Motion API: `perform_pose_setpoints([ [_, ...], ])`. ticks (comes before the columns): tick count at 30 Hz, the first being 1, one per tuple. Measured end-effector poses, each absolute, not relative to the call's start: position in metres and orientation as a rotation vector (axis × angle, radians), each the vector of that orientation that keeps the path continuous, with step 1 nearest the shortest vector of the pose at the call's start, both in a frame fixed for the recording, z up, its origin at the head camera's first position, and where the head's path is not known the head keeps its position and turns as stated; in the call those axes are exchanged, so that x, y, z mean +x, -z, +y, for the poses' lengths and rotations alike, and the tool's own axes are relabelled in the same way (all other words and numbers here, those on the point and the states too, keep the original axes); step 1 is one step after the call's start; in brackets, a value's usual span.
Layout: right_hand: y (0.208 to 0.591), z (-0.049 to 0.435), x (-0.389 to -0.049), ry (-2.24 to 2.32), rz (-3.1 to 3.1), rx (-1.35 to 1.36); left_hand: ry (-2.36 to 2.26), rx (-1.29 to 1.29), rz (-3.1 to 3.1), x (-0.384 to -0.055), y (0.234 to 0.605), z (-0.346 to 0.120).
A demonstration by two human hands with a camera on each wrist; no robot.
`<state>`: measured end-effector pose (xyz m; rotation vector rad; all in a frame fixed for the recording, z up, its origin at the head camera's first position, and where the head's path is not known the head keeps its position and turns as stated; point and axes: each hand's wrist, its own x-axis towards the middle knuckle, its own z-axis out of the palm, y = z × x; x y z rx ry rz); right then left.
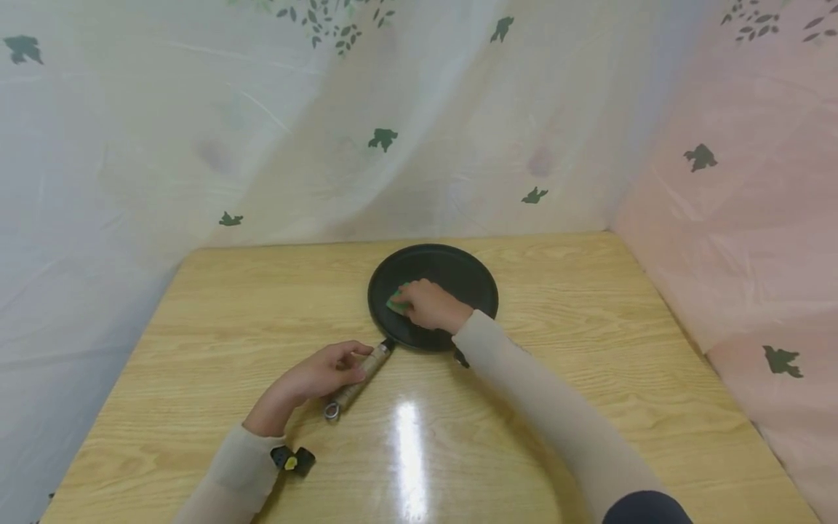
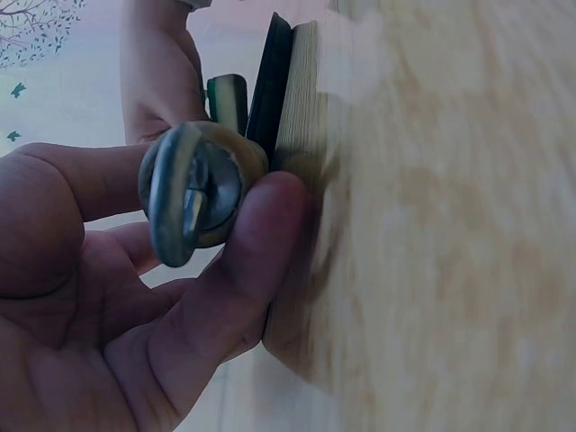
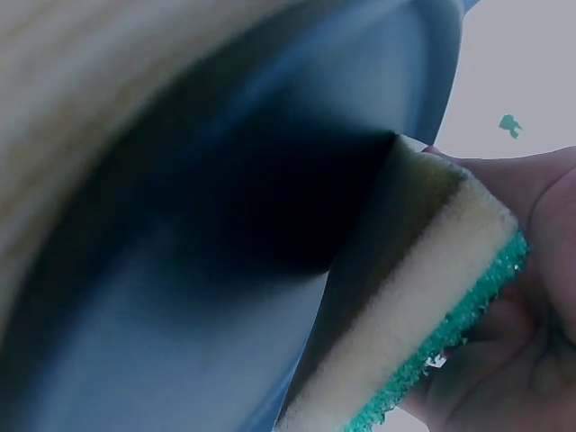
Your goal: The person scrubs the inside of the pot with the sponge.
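Observation:
A round black frying pan (image 1: 458, 273) lies on the wooden table, its wood-coloured handle (image 1: 366, 371) pointing toward the front left. My left hand (image 1: 321, 372) holds that handle between thumb and fingers; the handle's metal hanging ring (image 2: 173, 193) faces the left wrist view. Over the pan's left half, my right hand (image 1: 433, 304) grips a sponge (image 1: 397, 301). In the right wrist view the sponge's pale yellow foam (image 3: 400, 306) is toward the dark pan surface, and its green scouring layer (image 3: 450, 328) is toward the palm.
The light wooden table (image 1: 262, 291) extends around the pan, and the pan lies near its back edge. Behind it hangs a pale curtain (image 1: 445, 145) printed with green birds and leaves. A pinkish sheet (image 1: 753, 240) runs along the right side.

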<state>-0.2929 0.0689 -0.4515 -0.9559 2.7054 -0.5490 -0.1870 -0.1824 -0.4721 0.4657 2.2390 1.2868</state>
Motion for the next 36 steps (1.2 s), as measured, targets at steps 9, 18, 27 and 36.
perform_pose_setpoints([
  [9, 0.448, 0.067, -0.312, 0.5, 2.716, -0.909, -1.292, 0.444, 2.234, -0.187, 0.471, -0.183],
  [18, 0.446, 0.074, -0.33, 0.548, 2.716, -0.789, -1.295, 0.449, 2.229, -0.186, 0.472, -0.183],
  [27, 0.445, 0.095, -0.338, 0.563, 2.752, -0.741, -1.282, 0.432, 2.242, -0.187, 0.471, -0.181],
  [36, 0.453, 0.113, -0.339, 0.54, 2.81, -0.78, -1.294, 0.422, 2.232, -0.186, 0.471, -0.181],
])
